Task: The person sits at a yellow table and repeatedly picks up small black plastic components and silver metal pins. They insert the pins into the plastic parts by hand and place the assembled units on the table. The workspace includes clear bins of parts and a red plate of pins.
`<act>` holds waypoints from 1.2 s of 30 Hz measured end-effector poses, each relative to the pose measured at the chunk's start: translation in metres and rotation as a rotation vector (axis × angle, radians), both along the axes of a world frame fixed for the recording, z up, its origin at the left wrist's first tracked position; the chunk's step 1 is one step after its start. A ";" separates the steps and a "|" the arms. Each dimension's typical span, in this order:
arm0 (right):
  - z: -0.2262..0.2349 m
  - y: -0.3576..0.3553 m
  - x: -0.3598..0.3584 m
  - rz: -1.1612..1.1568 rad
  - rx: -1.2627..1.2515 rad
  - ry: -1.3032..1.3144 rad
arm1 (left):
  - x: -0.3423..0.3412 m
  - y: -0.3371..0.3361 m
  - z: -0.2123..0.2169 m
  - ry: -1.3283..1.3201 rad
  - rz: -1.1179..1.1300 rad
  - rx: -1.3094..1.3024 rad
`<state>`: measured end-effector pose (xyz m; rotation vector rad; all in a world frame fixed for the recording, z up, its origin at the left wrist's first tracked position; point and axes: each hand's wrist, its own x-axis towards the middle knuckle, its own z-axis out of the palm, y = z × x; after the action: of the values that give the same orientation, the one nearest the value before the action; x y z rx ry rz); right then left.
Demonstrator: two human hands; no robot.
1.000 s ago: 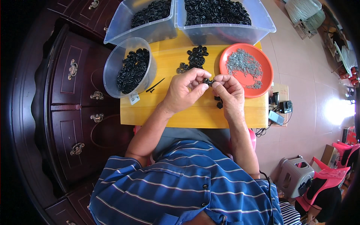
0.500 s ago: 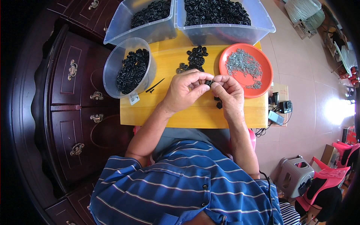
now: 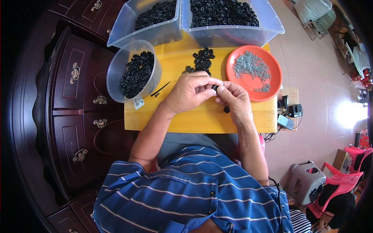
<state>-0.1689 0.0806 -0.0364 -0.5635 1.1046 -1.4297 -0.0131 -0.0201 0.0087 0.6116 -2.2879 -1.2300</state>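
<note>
Pinching a small black part (image 3: 214, 87) between the fingertips of both hands, we hold it just above the yellow board (image 3: 202, 116), at the middle of the head view. Our left hand (image 3: 190, 92) is curled over it from the left, and our right hand (image 3: 233, 101) meets it from the right, so both are closed on the same piece. We judge the main risk is a slip: the part is tiny and mostly hidden by the fingertips, and if the pressure is uneven it can pop out and roll off the board's near edge onto our lap. Just below the grip, beside the right hand, one loose black piece (image 3: 226, 110) lies on the board and could be knocked off by the wrist. Beyond the grip sits a small heap of black parts (image 3: 202, 61); to its right is the orange plate (image 3: 272, 83) with grey screws (image 3: 250, 68), near enough that a wide move of the right hand could tip it. To the left of the grip are a thin black tool (image 3: 160, 89) and a round clear tub (image 3: 116, 70) of black parts. Two clear bins (image 3: 268, 25) stand farther away and do not block us.
</note>
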 end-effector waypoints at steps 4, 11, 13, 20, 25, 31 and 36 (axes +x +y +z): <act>-0.002 0.000 0.001 -0.010 -0.018 -0.041 | -0.005 0.009 0.002 -0.013 0.092 0.023; -0.010 -0.004 0.001 -0.068 -0.072 -0.117 | -0.021 0.020 -0.006 -0.013 0.259 -0.532; -0.011 -0.003 0.001 -0.082 -0.075 -0.125 | -0.023 0.021 -0.007 -0.013 0.274 -0.598; -0.009 -0.003 0.002 -0.124 -0.035 -0.154 | -0.023 0.022 -0.010 -0.022 0.248 -0.584; -0.009 -0.003 0.001 -0.108 -0.018 -0.094 | -0.021 0.020 -0.010 -0.016 0.226 -0.540; -0.008 -0.003 0.002 -0.112 -0.008 -0.059 | -0.019 0.020 -0.008 -0.053 0.211 -0.531; -0.008 -0.002 0.003 -0.114 -0.017 -0.024 | -0.019 0.020 -0.007 -0.052 0.196 -0.536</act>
<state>-0.1663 0.0782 -0.0442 -0.5014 1.1215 -1.5419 -0.0319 0.0002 0.0021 0.6461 -2.3888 -0.4789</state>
